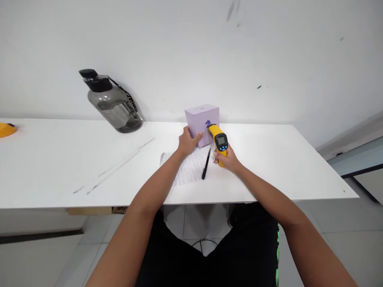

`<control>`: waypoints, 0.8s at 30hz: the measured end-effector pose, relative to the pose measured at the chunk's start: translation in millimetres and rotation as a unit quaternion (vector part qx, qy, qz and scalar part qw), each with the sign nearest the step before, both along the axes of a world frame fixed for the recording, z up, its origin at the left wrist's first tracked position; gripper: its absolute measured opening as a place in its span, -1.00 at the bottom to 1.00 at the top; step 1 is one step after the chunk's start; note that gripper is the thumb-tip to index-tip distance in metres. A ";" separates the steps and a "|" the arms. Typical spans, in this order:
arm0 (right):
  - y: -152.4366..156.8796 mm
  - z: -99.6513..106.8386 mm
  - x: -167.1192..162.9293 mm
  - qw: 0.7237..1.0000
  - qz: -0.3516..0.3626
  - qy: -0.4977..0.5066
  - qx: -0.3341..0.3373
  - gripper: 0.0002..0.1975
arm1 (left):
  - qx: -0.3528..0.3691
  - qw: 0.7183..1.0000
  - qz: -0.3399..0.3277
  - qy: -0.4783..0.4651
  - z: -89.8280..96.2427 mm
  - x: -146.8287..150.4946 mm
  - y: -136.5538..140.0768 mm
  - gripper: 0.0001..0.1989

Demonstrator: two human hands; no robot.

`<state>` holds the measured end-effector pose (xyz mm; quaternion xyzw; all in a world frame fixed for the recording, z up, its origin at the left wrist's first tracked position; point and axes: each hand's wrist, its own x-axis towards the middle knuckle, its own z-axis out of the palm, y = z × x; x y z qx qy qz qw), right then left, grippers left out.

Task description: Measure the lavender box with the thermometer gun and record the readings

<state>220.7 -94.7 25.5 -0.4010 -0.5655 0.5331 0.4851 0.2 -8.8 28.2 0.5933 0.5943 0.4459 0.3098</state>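
Observation:
A light purple box (196, 119) with a dark blue horse-like figure on its front stands upright near the wall. My left hand (188, 141) grips its lower left side, thumb across the front. In my right hand (228, 156) is a yellow and black infrared thermometer (220, 140), its nose close to the front of the box; whether they touch I cannot tell. The small screen and blue buttons face me. Between my hands lies a black pen (206, 163), beside a sheet of bubble wrap (187, 171) partly covered by my left forearm.
A large grey see-through water bottle (115, 105) with a black lid and strap stands at the back left of the white table (50, 159). At the far left edge is part of a yellow object (6, 129). The wall (185, 52) runs behind the table.

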 end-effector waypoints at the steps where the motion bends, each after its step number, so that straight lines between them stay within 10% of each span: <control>1: 0.7 0.2 -0.1 1.000 -0.001 0.003 -0.005 -0.32 | 0.000 1.000 0.000 -0.002 -0.6 -0.9 0.8 -0.27; 24: 9.7 -4.2 -0.7 0.998 -0.025 -0.056 0.015 -0.19 | 0.039 0.997 -0.048 -0.040 -16.4 -3.5 12.6 -0.21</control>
